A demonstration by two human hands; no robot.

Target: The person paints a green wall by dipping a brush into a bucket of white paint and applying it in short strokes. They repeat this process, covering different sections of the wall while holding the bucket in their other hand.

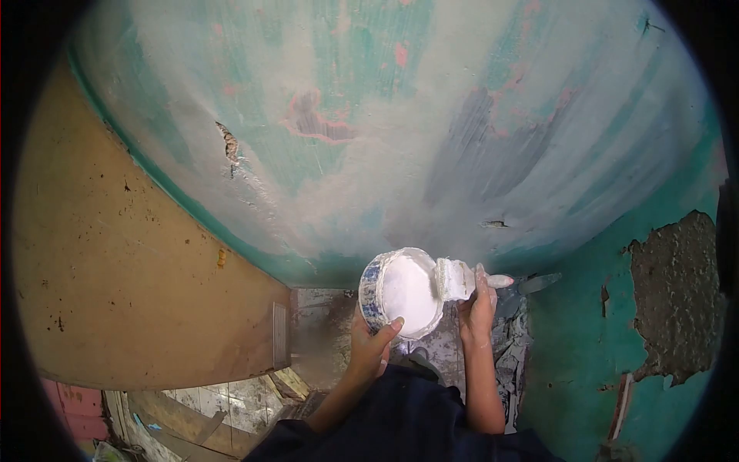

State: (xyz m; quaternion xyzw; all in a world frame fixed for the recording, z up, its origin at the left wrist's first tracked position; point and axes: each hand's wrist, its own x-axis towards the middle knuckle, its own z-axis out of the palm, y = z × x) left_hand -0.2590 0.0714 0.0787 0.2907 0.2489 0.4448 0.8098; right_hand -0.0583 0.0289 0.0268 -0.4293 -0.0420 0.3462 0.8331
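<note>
Bowl point(406, 292) in left fingers point(391, 326), brush point(454, 279) in right fingers point(482, 291)

The fisheye lens leaves black corners and bends everything near the rim, so the wall point(400, 115) bulges like a dome. Light is soft, even and fairly dim, brightest on the upper wall, and shadows are faint. The white in the bowl point(371, 296) and on the brush point(454, 279) washes out, losing detail. The floor point(319, 331) sits hazy and slightly blurred.
</note>
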